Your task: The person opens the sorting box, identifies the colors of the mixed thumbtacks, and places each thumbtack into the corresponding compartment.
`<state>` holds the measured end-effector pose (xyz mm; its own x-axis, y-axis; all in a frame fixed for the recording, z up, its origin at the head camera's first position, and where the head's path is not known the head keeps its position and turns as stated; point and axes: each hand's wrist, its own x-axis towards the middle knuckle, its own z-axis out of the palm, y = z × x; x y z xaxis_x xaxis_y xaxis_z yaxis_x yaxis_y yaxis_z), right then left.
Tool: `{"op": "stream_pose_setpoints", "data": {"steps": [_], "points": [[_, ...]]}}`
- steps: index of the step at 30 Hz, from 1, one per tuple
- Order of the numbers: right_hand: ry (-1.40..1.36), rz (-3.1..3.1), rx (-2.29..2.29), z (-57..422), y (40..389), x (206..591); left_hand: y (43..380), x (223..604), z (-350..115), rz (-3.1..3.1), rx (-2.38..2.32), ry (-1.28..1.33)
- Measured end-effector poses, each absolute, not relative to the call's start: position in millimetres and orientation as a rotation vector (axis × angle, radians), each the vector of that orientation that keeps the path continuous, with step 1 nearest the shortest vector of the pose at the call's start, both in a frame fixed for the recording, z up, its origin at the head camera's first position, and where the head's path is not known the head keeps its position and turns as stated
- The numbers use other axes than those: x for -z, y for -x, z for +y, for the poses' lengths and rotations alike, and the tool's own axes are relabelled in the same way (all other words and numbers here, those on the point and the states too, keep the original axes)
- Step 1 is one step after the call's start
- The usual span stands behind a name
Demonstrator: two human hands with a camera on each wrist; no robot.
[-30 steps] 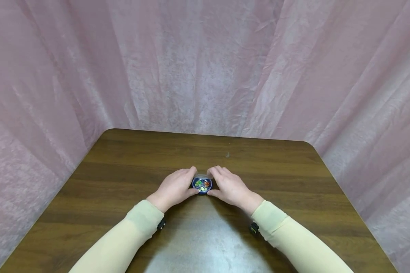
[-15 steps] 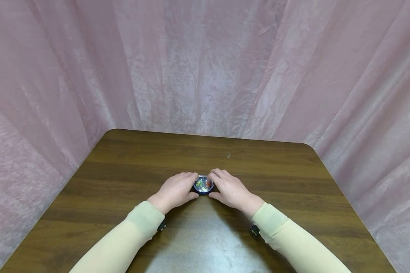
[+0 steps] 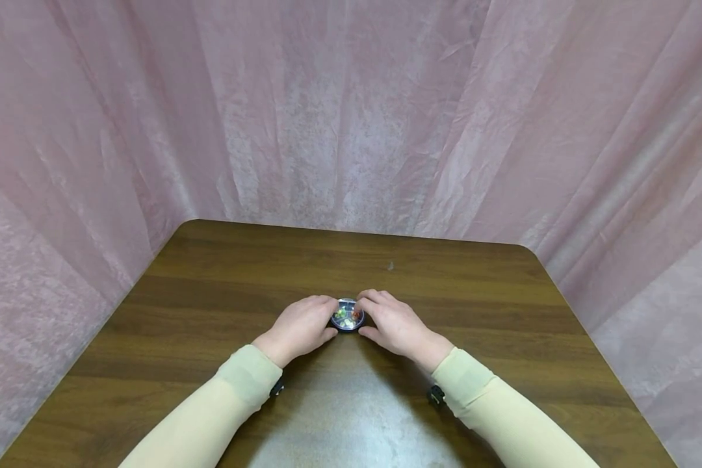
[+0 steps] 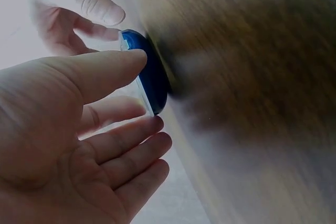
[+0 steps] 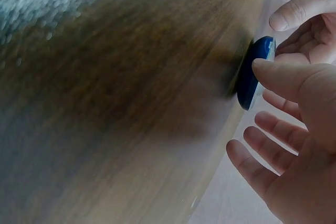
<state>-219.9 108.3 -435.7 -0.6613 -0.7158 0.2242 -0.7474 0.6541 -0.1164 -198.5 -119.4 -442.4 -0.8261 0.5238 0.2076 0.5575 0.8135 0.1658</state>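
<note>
A small round pill box (image 3: 348, 318) rests on the table between both hands in the head view. Its base is blue, and a clear lid lies flat over compartments with small green, red and pale pieces. My left hand (image 3: 300, 327) grips the left side, the thumb near the front and the forefinger at the lid's far part. My right hand (image 3: 399, 327) grips the right side in much the same way. In the left wrist view the left thumb overlaps the blue base (image 4: 152, 80). In the right wrist view the remaining fingers (image 5: 268, 153) extend loosely, off the box.
The brown wooden table (image 3: 246, 260) has rounded far corners. Pink curtains (image 3: 351, 117) hang behind it and at both sides. A small pale mark (image 3: 390, 266) shows on the tabletop beyond the right hand.
The clear lid was raised at the back one second ago; it has come down over the compartments. Both hands have stayed at the box's sides, with only slight finger movement.
</note>
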Motion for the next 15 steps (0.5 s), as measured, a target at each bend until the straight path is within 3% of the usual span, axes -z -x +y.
{"op": "stream_pose_setpoints", "data": {"steps": [7,15], "points": [[-1.208,-2.749,-0.402,116,218,432,201,442,-124,-2.873,0.389,0.815],[-0.941,-2.798,-0.369,132,213,432,203,438,-146,-2.804,0.224,0.683]]}}
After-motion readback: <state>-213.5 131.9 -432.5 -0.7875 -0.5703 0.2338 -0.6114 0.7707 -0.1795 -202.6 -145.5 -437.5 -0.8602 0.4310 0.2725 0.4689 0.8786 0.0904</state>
